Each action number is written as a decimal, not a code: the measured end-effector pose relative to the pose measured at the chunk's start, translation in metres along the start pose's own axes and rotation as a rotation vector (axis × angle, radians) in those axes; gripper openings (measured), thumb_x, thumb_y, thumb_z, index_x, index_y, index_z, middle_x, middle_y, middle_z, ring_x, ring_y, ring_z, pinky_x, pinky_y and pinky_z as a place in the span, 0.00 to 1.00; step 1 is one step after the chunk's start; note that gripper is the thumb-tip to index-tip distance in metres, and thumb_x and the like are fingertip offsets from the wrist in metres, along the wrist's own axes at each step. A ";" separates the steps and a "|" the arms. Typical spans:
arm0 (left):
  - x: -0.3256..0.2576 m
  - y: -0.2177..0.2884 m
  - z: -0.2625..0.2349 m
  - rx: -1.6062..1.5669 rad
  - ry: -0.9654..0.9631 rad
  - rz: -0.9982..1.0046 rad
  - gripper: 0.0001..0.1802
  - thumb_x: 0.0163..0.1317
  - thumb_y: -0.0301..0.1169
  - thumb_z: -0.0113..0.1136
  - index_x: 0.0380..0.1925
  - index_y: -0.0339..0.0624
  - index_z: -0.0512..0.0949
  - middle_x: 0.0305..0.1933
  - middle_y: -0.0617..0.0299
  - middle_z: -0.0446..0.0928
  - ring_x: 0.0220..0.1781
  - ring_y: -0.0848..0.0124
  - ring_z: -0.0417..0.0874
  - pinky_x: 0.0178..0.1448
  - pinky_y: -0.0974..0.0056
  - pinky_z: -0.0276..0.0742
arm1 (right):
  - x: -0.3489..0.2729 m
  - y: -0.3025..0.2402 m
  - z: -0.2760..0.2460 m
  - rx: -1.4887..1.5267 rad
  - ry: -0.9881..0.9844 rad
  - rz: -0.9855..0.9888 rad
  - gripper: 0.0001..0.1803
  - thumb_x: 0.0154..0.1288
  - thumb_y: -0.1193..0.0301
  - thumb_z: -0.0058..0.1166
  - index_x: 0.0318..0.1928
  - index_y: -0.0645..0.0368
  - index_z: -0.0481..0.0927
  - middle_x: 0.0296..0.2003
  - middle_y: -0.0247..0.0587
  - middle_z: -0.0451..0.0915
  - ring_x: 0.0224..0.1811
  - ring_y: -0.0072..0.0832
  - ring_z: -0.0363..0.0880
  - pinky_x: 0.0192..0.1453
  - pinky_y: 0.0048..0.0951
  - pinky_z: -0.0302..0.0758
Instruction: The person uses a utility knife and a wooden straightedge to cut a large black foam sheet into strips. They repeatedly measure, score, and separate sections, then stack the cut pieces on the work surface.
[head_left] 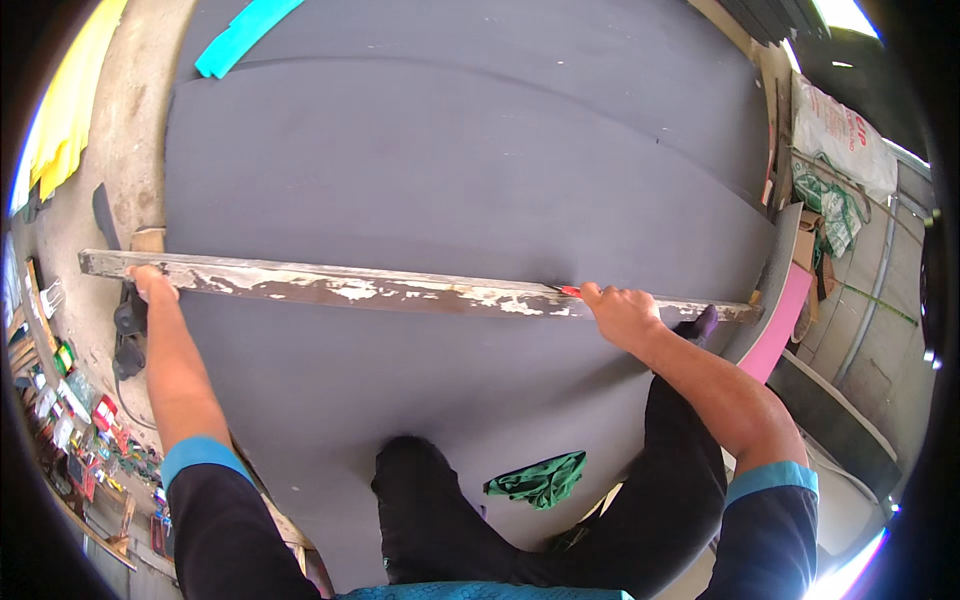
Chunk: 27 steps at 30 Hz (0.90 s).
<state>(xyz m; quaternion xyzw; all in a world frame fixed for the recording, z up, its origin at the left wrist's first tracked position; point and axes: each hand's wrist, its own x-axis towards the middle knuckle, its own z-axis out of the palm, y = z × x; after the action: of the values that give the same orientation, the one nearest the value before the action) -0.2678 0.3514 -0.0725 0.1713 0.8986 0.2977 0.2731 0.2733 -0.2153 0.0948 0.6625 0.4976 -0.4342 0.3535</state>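
Observation:
A long, worn wooden straightedge [350,285] with flaking white and brown paint lies across a large grey foam sheet [420,170]. Near its left end, my left hand [152,283] grips it with fingers closed around the edge. My right hand [622,315] is shut on a red utility knife [570,291], whose tip meets the sheet along the straightedge's far edge, right of the middle. My foot in a purple sock [706,322] rests against the bar close to its right end. Most of the knife's handle is hidden inside my fist.
A crumpled green cloth [540,480] lies by my knees. Turquoise strips [245,38] rest at the far left of the sheet, and yellow sheets [70,95] stand beyond. A pink-edged sheet [780,320] curves up at right near a white sack [843,135]. Tools clutter the left floor.

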 end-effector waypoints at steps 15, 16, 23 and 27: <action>0.025 0.000 0.011 -0.024 -0.042 0.034 0.54 0.74 0.69 0.32 0.72 0.23 0.68 0.74 0.45 0.75 0.70 0.53 0.80 0.76 0.49 0.73 | -0.027 0.089 0.074 -0.043 0.043 0.095 0.13 0.73 0.72 0.53 0.55 0.56 0.69 0.40 0.49 0.88 0.44 0.46 0.92 0.42 0.47 0.88; 0.032 0.004 0.011 0.047 -0.029 0.018 0.54 0.74 0.69 0.31 0.76 0.26 0.64 0.78 0.47 0.70 0.74 0.49 0.75 0.80 0.48 0.66 | -0.027 0.091 0.073 -0.041 0.058 0.085 0.13 0.73 0.72 0.53 0.55 0.56 0.69 0.40 0.49 0.89 0.44 0.46 0.92 0.42 0.46 0.88; 0.082 0.003 -0.048 0.377 0.167 0.383 0.55 0.72 0.73 0.32 0.84 0.41 0.51 0.84 0.36 0.57 0.83 0.36 0.57 0.78 0.31 0.58 | -0.015 0.088 0.060 -0.021 0.078 0.038 0.13 0.74 0.72 0.54 0.55 0.56 0.70 0.42 0.48 0.89 0.47 0.45 0.92 0.45 0.43 0.88; -0.141 -0.087 -0.011 0.929 0.301 1.015 0.31 0.75 0.55 0.53 0.67 0.45 0.73 0.63 0.49 0.79 0.62 0.47 0.81 0.60 0.42 0.76 | -0.038 0.093 0.089 -0.022 0.130 0.099 0.13 0.74 0.71 0.55 0.54 0.56 0.71 0.43 0.48 0.90 0.47 0.44 0.93 0.46 0.43 0.88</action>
<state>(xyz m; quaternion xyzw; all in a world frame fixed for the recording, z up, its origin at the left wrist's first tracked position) -0.1749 0.2138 -0.0645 0.6252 0.7698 -0.0056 -0.1283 0.3388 -0.3326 0.1005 0.7092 0.4909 -0.3667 0.3486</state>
